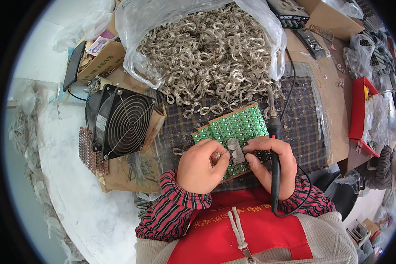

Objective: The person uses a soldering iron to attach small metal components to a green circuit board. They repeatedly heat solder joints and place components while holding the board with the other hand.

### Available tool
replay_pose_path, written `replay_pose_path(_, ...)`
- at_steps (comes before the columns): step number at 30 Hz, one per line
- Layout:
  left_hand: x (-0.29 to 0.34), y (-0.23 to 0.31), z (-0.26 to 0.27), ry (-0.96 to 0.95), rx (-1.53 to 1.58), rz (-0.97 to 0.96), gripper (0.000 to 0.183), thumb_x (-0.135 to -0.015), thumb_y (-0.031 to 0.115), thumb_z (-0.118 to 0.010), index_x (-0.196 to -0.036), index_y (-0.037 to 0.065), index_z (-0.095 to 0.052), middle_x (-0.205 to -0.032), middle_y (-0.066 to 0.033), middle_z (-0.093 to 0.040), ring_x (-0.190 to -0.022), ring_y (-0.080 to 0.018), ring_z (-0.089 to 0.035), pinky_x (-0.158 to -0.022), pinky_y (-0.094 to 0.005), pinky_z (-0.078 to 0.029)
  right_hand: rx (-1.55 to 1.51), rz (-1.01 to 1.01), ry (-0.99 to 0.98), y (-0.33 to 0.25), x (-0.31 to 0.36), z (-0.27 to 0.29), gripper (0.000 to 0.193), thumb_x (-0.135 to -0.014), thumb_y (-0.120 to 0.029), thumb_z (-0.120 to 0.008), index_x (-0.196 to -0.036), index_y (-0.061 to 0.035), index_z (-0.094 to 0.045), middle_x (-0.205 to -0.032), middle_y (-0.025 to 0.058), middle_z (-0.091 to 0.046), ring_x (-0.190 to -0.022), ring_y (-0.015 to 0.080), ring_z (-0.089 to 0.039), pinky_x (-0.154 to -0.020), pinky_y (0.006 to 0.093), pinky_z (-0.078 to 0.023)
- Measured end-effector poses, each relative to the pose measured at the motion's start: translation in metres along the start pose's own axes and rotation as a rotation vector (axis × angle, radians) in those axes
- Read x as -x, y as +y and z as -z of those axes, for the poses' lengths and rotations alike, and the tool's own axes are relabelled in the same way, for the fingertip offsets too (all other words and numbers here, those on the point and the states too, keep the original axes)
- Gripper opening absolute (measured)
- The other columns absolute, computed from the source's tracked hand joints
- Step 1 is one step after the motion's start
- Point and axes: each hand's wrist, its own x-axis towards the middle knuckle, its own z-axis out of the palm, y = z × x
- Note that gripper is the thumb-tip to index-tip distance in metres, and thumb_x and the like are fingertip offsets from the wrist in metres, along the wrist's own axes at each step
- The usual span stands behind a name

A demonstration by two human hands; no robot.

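Green circuit panel (pixel 240 123) lies under both my hands on the plaid cloth (pixel 303 132), a small grey piece (pixel 236 152) resting on it between my fingertips. My left hand (pixel 200 169) curls in, thumb and forefinger drawn almost together; something pale shows inside the curl, but I cannot tell whether I have hold of it. My right hand (pixel 287 165) carries the soldering iron (pixel 275 180), its handle across the fingers, thumb and forefinger parted beside the grey piece.

Fine work like this, I judge, wants a light touch and steady wrists. With the iron pointing away from me (I treat it as hot regardless), I should mind its nearness to the wire coils (pixel 211 53) and plastic bag (pixel 132 39), and keep the cord (pixel 291 79) slack.

Its very tip blurs into the coils; my hands cover the panel's near part, and its tiny pads are too small to read.
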Motion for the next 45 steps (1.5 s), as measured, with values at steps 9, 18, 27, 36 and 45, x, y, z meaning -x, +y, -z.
replay_pose_path(9,0.007,-0.004,0.015,-0.100,0.191,-0.099,0.012,-0.090,0.013,-0.075,-0.090,0.002,-0.071,-0.076,-0.0041,-0.057,-0.057,-0.0122,-0.054,-0.053,-0.0294,-0.041,-0.090,0.087,-0.010,0.005,0.000,-0.015,0.040,-0.081,0.005,-0.078,-0.113,-0.0047,-0.056,-0.095,0.0113,-0.071,-0.082,0.0309,-0.067,-0.069,0.0403,-0.052)
replay_pose_path(18,-0.003,-0.006,0.000,0.057,0.019,-0.053,0.014,-0.090,0.013,-0.073,-0.085,0.002,-0.067,-0.075,-0.0073,-0.059,-0.057,-0.0177,-0.056,-0.053,-0.0332,-0.043,-0.040,-0.017,-0.046,0.002,0.006,-0.002,0.026,-0.099,-0.003,-0.065,-0.119,-0.0006,-0.047,-0.098,0.0145,-0.065,-0.091,0.0222,-0.066,-0.083,0.0355,-0.055)
replay_pose_path(27,0.001,-0.004,-0.003,0.129,0.077,-0.060,0.012,-0.090,0.009,-0.074,-0.085,0.001,-0.067,-0.075,-0.0041,-0.058,-0.055,-0.0100,-0.052,-0.051,-0.0275,-0.040,-0.037,-0.014,-0.008,0.000,0.002,-0.007,0.026,-0.097,-0.004,-0.066,-0.117,-0.0019,-0.051,-0.102,0.0154,-0.069,-0.094,0.0273,-0.067,-0.085,0.0395,-0.053)
replay_pose_path(36,0.005,0.000,-0.002,0.053,0.239,-0.143,0.011,-0.090,0.011,-0.077,-0.089,0.002,-0.071,-0.075,-0.0039,-0.057,-0.057,-0.0110,-0.052,-0.051,-0.0284,-0.039,-0.095,-0.094,0.092,0.000,0.001,-0.019,0.036,-0.081,0.003,-0.079,-0.108,-0.0062,-0.057,-0.089,0.0075,-0.071,-0.077,0.0289,-0.067,-0.072,0.0394,-0.049)
replay_pose_path(45,0.002,-0.002,-0.002,0.045,0.196,-0.069,0.012,-0.088,0.009,-0.076,-0.084,0.002,-0.068,-0.074,-0.0023,-0.057,-0.058,-0.0084,-0.051,-0.052,-0.0269,-0.039,-0.040,-0.047,0.072,0.006,0.003,-0.018,0.038,-0.081,0.004,-0.079,-0.109,-0.0065,-0.056,-0.089,0.0080,-0.070,-0.073,0.0285,-0.063,-0.069,0.0384,-0.048)
